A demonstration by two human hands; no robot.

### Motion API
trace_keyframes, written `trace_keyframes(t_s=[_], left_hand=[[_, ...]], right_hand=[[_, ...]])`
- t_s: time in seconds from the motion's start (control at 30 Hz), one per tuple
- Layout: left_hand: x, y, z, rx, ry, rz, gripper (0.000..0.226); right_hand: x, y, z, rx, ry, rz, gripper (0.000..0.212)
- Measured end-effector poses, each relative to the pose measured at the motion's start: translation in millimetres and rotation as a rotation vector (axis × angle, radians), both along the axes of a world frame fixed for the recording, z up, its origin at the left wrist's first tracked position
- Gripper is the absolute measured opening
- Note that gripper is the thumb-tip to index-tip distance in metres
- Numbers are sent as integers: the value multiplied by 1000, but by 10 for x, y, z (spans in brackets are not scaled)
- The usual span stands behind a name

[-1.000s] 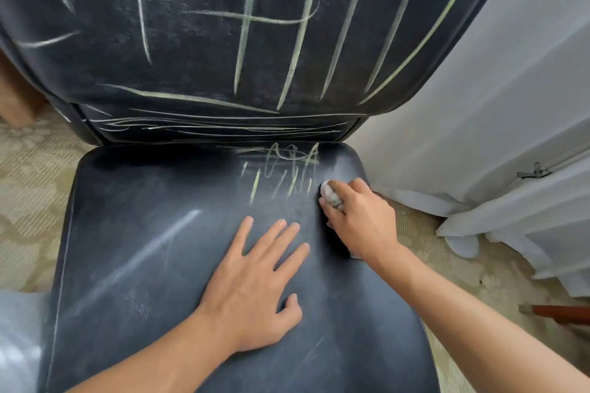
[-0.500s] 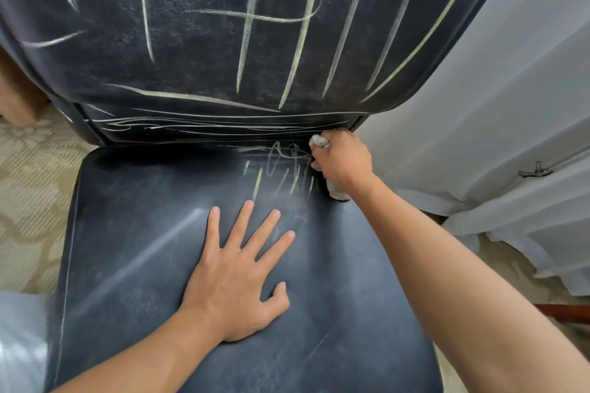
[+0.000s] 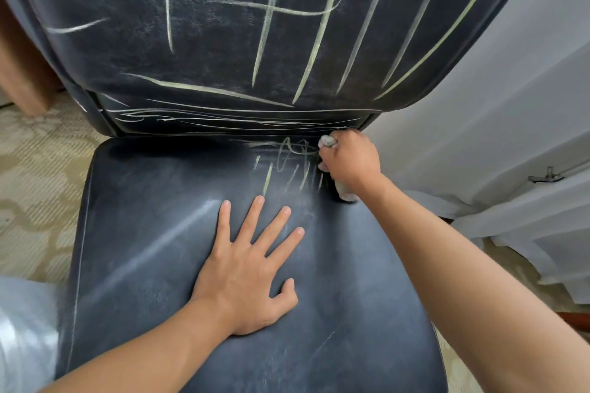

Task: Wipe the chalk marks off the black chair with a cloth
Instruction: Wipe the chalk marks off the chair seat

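The black chair's seat [image 3: 153, 233] fills the lower view, its backrest [image 3: 223, 41] the upper. Pale chalk lines cross the backrest, and a patch of chalk scribbles [image 3: 287, 163] sits at the seat's rear right. My right hand [image 3: 351, 163] grips a bunched whitish cloth [image 3: 328, 141] at the seat's back right corner, just right of the scribbles; a cloth end [image 3: 346, 193] pokes out below the wrist. My left hand [image 3: 252, 268] rests flat on the middle of the seat with its fingers spread.
A white curtain [image 3: 479, 121] hangs close on the right, touching the floor beside the chair. Patterned beige flooring [image 3: 35, 185] lies on the left. A brown wooden piece [image 3: 22, 80] stands behind the chair on the left.
My right hand with the cloth went from mid-seat up to the rear right corner, then held there. My left hand slid a little back toward me and to the left.
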State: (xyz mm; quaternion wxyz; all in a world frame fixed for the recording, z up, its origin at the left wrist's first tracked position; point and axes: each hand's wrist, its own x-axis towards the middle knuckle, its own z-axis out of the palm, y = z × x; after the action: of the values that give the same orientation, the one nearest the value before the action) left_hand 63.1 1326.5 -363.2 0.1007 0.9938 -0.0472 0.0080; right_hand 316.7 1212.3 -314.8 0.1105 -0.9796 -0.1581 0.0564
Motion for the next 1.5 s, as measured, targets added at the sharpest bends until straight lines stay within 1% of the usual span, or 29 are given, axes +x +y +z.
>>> trace_keyframes(t_s=[0.07, 0.17, 0.27, 0.33, 0.4, 0.47, 0.57, 0.67, 0.8, 0.9, 1.03, 1.17, 1.27, 1.4, 1.5], left_hand=[[-3, 1, 0, 2, 5, 1, 77], [-3, 2, 0, 0, 5, 3, 77], [-6, 2, -7, -1, -2, 8, 77], [-5, 0, -7, -4, -2, 7, 77], [-2, -3, -8, -3, -5, 7, 77], [-3, -6, -8, -3, -6, 7, 77], [2, -6, -5, 0, -14, 2, 77], [-1, -2, -3, 5, -18, 2, 76], [5, 0, -6, 26, -13, -2, 77], [5, 1, 10, 20, -8, -2, 77], [-8, 2, 14, 4, -19, 0, 77], [-4, 4, 10, -4, -25, 2, 76], [-8, 1, 12, -3, -19, 2, 77], [-1, -6, 2, -5, -19, 1, 77], [-5, -3, 1, -2, -19, 0, 77]], right_hand=[[116, 68, -20, 52, 43, -30, 30], [69, 9, 18, 22, 44, 3, 27], [-222, -195, 109, -23, 28, 74, 26], [-518, -364, 149, -43, 52, 117, 25], [-816, -517, 154, -60, 95, 166, 17], [-980, -585, 130, -75, 71, 207, 11], [-902, -483, 65, -88, -20, 226, 11], [-592, -238, 5, -87, -81, 215, 11], [-40, 109, 2, -53, -53, 117, 13], [115, 222, 8, -65, -47, 87, 12], [-104, 42, 80, -11, 26, 86, 18], [-587, -310, 89, -28, 9, 150, 15], [-949, -511, 54, -12, 21, 178, 9], [-881, -429, -31, 14, -11, 189, 10], [-601, -125, -59, 0, -43, 189, 20]])
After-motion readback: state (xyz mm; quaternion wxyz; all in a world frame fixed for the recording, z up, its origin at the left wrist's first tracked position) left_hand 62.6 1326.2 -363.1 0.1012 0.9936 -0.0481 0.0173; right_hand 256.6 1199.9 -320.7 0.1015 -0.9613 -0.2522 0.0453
